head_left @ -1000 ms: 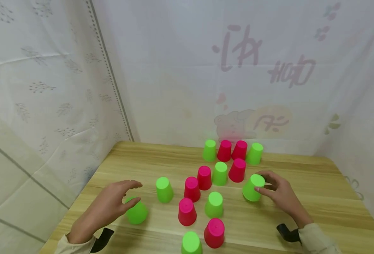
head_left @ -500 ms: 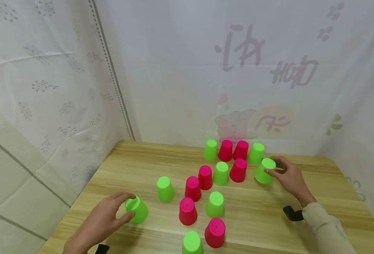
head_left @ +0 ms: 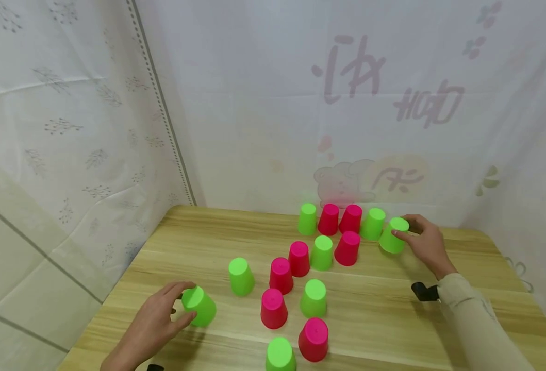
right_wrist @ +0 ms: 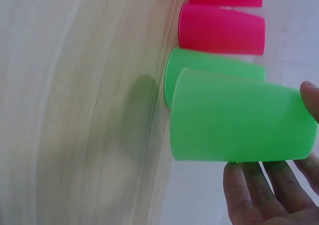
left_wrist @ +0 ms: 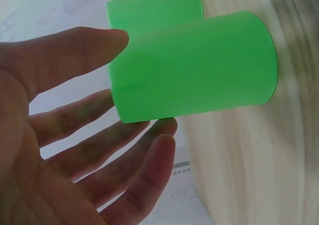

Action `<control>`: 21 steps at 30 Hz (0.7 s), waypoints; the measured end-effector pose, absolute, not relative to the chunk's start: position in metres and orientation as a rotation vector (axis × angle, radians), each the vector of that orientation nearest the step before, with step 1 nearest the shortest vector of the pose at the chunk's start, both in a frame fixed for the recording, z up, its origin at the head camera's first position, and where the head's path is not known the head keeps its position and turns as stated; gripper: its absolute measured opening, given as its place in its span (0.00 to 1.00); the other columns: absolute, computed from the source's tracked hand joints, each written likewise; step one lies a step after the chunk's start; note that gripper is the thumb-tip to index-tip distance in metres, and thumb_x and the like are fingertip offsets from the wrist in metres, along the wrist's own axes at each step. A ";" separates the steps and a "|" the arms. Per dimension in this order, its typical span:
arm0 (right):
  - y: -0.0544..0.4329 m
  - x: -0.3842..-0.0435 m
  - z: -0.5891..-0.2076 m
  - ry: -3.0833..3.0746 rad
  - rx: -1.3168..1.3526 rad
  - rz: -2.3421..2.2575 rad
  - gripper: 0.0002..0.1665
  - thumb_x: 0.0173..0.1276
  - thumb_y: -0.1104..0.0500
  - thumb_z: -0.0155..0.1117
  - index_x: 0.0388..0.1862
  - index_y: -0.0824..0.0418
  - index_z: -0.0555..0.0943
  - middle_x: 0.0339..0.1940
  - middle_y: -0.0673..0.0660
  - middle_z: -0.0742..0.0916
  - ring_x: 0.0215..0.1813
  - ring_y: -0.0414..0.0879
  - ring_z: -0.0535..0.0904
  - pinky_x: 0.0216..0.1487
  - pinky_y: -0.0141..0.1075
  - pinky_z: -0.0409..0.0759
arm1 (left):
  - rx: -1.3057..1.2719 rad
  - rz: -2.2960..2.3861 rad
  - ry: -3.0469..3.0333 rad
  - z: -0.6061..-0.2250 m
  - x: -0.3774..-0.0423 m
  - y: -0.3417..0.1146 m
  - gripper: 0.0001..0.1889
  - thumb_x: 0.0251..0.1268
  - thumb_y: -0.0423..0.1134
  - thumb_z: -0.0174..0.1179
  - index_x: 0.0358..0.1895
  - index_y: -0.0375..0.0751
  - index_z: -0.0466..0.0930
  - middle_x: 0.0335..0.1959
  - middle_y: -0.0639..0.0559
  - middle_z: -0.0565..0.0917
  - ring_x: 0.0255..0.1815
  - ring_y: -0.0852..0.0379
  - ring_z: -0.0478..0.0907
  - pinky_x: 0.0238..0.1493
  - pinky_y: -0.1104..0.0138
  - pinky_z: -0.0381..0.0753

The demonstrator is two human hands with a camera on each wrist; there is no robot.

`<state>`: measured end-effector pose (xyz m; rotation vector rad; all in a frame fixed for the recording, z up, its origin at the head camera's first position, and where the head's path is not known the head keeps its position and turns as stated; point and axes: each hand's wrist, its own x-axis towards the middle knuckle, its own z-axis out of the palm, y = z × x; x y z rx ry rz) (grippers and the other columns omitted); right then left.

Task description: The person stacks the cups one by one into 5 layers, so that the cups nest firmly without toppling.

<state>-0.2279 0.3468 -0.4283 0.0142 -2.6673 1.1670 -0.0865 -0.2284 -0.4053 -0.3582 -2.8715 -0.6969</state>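
In the head view, my right hand (head_left: 426,245) pinches an upside-down green plastic cup (head_left: 394,236) between thumb and fingers at the back right. The right wrist view shows this cup (right_wrist: 239,117) raised off the tabletop, its shadow on the wood and another green cup (right_wrist: 214,63) close behind it. On the left, my left hand (head_left: 154,319) has thumb and fingers around the upper end of a green cup (head_left: 200,306) standing rim-down. The left wrist view has the thumb on one side of that cup (left_wrist: 194,68) and fingers on the other, partly hidden behind it.
Along the back edge stand a green cup (head_left: 307,219), two red cups and a green cup (head_left: 373,224). Several more red and green cups run diagonally forward, including a red cup (head_left: 313,340) near the front. A lone green cup (head_left: 241,277) stands left of centre on the wooden table (head_left: 370,330).
My right hand has carried its green cup back and to the right, beside the back row. My left hand has lowered onto the left green cup, which stays in place.
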 end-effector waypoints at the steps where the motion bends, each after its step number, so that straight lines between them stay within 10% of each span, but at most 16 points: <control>1: 0.348 -0.231 -0.428 -2.667 0.004 1.177 0.34 0.70 0.45 0.66 0.65 0.65 0.74 0.61 0.68 0.82 0.57 0.46 0.80 0.57 0.46 0.78 | -0.351 -0.705 -2.870 -0.406 -0.086 -0.228 0.27 0.50 0.37 0.77 0.56 0.41 0.80 0.51 0.50 0.85 0.43 0.53 0.84 0.33 0.72 0.80; 5: 0.352 -0.239 -0.430 -2.672 -0.037 1.231 0.35 0.70 0.46 0.66 0.66 0.68 0.72 0.63 0.71 0.80 0.65 0.68 0.76 0.61 0.60 0.75 | -0.310 -0.738 -2.882 -0.409 -0.087 -0.226 0.28 0.51 0.37 0.77 0.58 0.38 0.79 0.52 0.48 0.85 0.44 0.52 0.84 0.33 0.71 0.81; 21: 0.355 -0.254 -0.441 -2.680 -0.183 1.296 0.38 0.73 0.46 0.62 0.71 0.70 0.67 0.67 0.74 0.77 0.65 0.67 0.74 0.58 0.53 0.77 | -0.235 -0.807 -2.884 -0.415 -0.089 -0.224 0.25 0.52 0.37 0.76 0.54 0.42 0.79 0.44 0.55 0.87 0.44 0.53 0.84 0.33 0.71 0.79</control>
